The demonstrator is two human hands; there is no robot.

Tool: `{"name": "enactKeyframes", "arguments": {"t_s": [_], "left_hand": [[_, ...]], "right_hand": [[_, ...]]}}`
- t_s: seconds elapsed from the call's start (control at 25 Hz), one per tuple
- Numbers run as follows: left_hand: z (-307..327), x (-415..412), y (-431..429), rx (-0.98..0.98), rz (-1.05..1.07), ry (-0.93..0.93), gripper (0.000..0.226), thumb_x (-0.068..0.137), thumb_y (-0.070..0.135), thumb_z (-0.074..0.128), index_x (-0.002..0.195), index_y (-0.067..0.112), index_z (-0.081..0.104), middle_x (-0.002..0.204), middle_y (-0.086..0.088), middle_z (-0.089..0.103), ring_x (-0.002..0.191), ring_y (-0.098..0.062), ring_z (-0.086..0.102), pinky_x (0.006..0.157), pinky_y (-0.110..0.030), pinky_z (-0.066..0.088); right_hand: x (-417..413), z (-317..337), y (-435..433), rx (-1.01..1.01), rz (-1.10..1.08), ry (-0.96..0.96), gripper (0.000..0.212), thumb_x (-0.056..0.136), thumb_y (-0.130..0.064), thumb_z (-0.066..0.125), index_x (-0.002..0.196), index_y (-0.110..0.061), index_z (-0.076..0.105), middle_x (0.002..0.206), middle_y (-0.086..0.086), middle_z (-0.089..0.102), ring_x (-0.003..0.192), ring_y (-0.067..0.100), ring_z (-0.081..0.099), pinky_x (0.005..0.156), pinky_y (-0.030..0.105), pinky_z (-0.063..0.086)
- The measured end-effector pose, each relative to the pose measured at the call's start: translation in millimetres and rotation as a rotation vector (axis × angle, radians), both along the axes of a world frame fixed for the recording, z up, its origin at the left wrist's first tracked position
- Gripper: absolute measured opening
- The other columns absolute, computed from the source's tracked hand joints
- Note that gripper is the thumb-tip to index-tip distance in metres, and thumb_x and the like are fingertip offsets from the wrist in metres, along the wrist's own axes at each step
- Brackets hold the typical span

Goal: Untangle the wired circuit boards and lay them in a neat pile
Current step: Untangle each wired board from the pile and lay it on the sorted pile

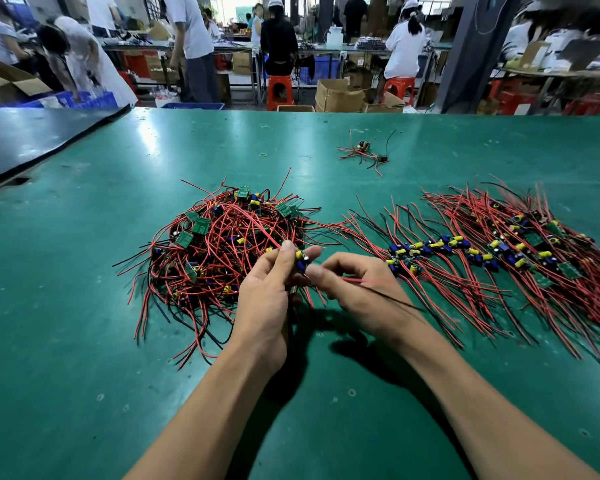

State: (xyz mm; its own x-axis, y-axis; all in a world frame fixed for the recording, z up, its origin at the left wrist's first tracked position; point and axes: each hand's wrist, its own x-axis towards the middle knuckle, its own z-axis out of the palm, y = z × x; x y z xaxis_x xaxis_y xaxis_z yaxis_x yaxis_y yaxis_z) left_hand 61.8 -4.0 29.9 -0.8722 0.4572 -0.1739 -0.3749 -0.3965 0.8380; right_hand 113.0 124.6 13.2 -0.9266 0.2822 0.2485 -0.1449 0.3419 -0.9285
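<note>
A tangled heap of small circuit boards with red and black wires point(222, 244) lies on the green table, left of centre. To the right, sorted boards point(492, 251) lie in rows with their wires combed towards me. My left hand point(274, 289) pinches one small board point(301, 259) with blue and yellow parts between thumb and fingers, just in front of the heap. My right hand point(357, 289) pinches that board's red and black wires point(378, 284), which trail to the right over my wrist and look blurred.
A few stray wired boards point(364, 152) lie farther back on the green table point(84, 358). A dark mat point(25, 140) covers the far left corner. Beyond the table, people work at benches among red stools, cardboard boxes and blue crates.
</note>
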Motion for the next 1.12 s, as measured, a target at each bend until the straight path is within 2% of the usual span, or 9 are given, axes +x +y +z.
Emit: {"name": "enactKeyframes", "arguments": {"t_s": [0.16,0.32,0.4,0.48,0.56,0.68,0.84,1.0,1.12], "left_hand": [[-3.9,1.0,1.9,-0.076,-0.041,0.095,0.019,0.082,0.039,0.069,0.092,0.023,0.065,0.091,0.004,0.075,0.069,-0.007,0.062,0.059,-0.027,0.044],[-7.3,4.0,2.8,-0.009,-0.222,0.075,0.027,0.069,0.020,0.074,0.095,0.017,0.067,0.089,-0.006,0.074,0.063,-0.012,0.063,0.056,-0.020,0.050],[-5.5,6.7,3.6,-0.029,-0.317,0.008,0.013,0.079,0.022,0.066,0.088,0.015,0.073,0.080,-0.007,0.070,0.056,-0.014,0.062,0.053,-0.021,0.052],[-4.4,5.8,3.3,-0.047,-0.398,-0.047,0.034,0.086,0.038,0.058,0.074,0.014,0.077,0.071,-0.005,0.068,0.052,-0.013,0.061,0.051,-0.021,0.052],[-2.7,4.2,1.4,-0.028,-0.465,-0.075,0.044,0.082,0.049,0.059,0.072,0.011,0.078,0.070,-0.003,0.070,0.053,-0.012,0.063,0.051,-0.021,0.053],[-4.3,5.2,-1.0,0.005,-0.496,-0.042,0.030,0.076,0.041,0.068,0.079,0.014,0.079,0.080,-0.006,0.074,0.060,-0.014,0.069,0.054,-0.023,0.056],[-8.8,4.5,1.0,0.044,-0.414,-0.033,0.017,0.070,0.027,0.075,0.081,0.015,0.078,0.091,-0.015,0.075,0.073,-0.022,0.074,0.059,-0.027,0.058],[-10.1,2.3,-0.4,0.026,-0.389,0.005,0.015,0.069,0.025,0.075,0.082,0.018,0.079,0.089,-0.011,0.075,0.071,-0.017,0.073,0.060,-0.025,0.058],[-10.2,1.6,0.8,-0.004,-0.372,0.022,0.015,0.067,0.018,0.073,0.080,0.015,0.078,0.083,-0.012,0.073,0.065,-0.019,0.071,0.059,-0.025,0.058]], "right_hand": [[-6.3,6.5,4.4,-0.366,-0.025,0.079,0.029,0.089,-0.034,0.068,0.067,-0.015,0.064,0.050,-0.009,0.042,0.041,0.004,0.032,0.040,0.015,0.027],[-1.0,14.0,16.5,-0.734,0.044,-0.029,0.026,0.075,-0.039,0.072,0.061,-0.020,0.061,0.055,-0.004,0.033,0.038,0.006,0.026,0.041,0.019,0.016],[2.9,11.8,19.3,-0.730,0.127,-0.138,0.026,0.075,-0.034,0.077,0.062,-0.022,0.059,0.060,0.000,0.035,0.046,0.018,0.025,0.052,0.033,0.015],[4.9,9.3,18.7,-0.696,0.200,-0.239,0.029,0.072,-0.035,0.077,0.065,-0.019,0.054,0.065,0.005,0.037,0.058,0.024,0.023,0.067,0.047,0.009],[5.7,9.8,18.8,-0.678,0.245,-0.277,0.042,0.067,-0.037,0.081,0.070,-0.016,0.045,0.065,0.006,0.030,0.060,0.027,0.015,0.071,0.049,0.004],[6.1,12.0,22.0,-0.637,0.285,-0.252,0.041,0.074,-0.042,0.079,0.076,-0.011,0.052,0.059,0.003,0.035,0.054,0.022,0.021,0.062,0.047,0.005],[4.1,11.2,22.8,-0.630,0.206,-0.192,0.020,0.075,-0.038,0.079,0.072,-0.021,0.069,0.060,-0.003,0.055,0.044,0.007,0.048,0.042,0.019,0.037],[3.6,8.3,26.5,-0.640,0.223,-0.190,0.016,0.076,-0.030,0.075,0.088,-0.020,0.079,0.077,0.003,0.067,0.064,0.016,0.058,0.063,0.029,0.045],[3.3,6.0,28.9,-0.635,0.217,-0.210,0.010,0.076,-0.021,0.073,0.083,-0.017,0.079,0.075,0.002,0.068,0.063,0.013,0.060,0.060,0.025,0.046]]}}
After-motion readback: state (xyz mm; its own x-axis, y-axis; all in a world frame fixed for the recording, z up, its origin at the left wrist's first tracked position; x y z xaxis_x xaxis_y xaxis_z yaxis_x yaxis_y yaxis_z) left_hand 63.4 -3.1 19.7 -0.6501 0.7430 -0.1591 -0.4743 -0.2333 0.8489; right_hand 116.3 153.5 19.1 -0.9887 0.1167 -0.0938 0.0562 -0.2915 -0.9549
